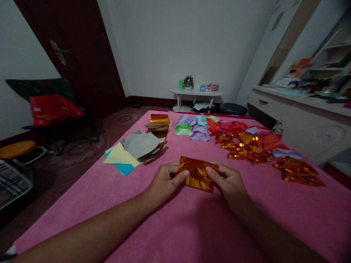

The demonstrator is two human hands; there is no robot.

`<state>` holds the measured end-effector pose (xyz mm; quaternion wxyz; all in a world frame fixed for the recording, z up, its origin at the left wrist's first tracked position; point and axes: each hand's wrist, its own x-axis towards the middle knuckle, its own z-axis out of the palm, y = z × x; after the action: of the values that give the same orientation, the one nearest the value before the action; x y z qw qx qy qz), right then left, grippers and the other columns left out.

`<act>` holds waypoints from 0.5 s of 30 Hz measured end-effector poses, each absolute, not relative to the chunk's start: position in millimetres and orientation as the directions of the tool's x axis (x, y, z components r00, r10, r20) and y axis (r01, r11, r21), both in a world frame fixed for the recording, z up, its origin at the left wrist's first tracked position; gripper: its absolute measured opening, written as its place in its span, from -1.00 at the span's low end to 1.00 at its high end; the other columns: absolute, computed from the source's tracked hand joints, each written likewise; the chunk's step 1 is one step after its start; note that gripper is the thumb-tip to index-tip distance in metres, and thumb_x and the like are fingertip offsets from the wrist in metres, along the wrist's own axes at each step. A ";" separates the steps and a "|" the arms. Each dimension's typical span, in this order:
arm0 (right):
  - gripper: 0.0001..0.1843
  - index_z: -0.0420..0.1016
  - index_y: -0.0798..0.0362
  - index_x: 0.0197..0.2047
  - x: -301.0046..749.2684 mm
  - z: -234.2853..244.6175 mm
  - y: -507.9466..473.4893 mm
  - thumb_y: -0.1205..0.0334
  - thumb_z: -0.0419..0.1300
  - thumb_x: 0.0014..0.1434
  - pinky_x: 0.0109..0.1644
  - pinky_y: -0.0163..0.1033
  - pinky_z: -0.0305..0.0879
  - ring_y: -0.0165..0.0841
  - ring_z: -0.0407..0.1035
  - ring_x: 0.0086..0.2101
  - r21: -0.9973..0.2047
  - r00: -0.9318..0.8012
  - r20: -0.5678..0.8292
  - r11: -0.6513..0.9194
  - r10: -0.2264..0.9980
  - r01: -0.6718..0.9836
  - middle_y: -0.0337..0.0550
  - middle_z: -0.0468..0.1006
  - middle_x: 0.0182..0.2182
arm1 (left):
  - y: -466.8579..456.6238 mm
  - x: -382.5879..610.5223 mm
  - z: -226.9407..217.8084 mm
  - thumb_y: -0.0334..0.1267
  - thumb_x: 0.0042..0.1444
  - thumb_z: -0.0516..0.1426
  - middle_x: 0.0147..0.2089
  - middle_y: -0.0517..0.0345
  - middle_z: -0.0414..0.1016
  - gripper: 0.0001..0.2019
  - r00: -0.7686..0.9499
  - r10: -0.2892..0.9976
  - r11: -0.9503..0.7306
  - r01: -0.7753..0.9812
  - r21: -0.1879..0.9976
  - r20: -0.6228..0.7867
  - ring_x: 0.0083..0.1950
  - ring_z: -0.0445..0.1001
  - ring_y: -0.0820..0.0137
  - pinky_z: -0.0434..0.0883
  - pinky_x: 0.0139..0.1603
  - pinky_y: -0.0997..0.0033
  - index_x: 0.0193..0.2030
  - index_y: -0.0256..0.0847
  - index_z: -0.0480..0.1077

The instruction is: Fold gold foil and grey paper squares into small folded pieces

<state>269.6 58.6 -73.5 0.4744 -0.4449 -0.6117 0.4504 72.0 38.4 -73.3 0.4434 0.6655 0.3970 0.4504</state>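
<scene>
A shiny copper-gold foil paper (197,174), creased and roughly rectangular, is held just above the pink cloth in both hands. My left hand (168,179) pinches its left end, thumb on top and fingers behind. At the right end my right hand (227,180) grips it the same way. Left of the hands lies a loose stack of grey-backed sheets (144,144), with a yellow sheet (120,155) and a blue sheet (124,168) under it. Several folded gold foil pieces (249,149) and another folded foil piece (297,171) rest to the right.
A pink cloth (153,226) covers the table. Folded purple papers (200,132), green papers (183,129) and red papers (227,126) lie toward its far side, beside a gold roll (159,119). A cluttered white cabinet (296,106) stands right; a chair with a red bag (55,109) stands left.
</scene>
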 end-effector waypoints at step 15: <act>-0.74 0.51 0.11 -0.53 265.0 -68.5 56.7 0.10 0.25 0.05 -0.36 -0.32 0.26 -0.35 0.32 -0.41 -0.942 -0.185 0.293 0.316 0.938 0.112 -0.15 0.42 -0.48 | 42.6 71.5 -76.0 -0.24 0.05 0.21 -0.23 0.01 0.57 -0.78 0.046 0.985 -0.165 -0.041 0.985 0.167 -0.23 0.51 0.31 0.43 -0.20 0.38 -0.19 -0.32 0.53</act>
<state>265.0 56.7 -68.5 0.4919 -0.4070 -0.6450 0.4199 71.5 42.6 -76.0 0.4779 0.5427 0.4347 0.5368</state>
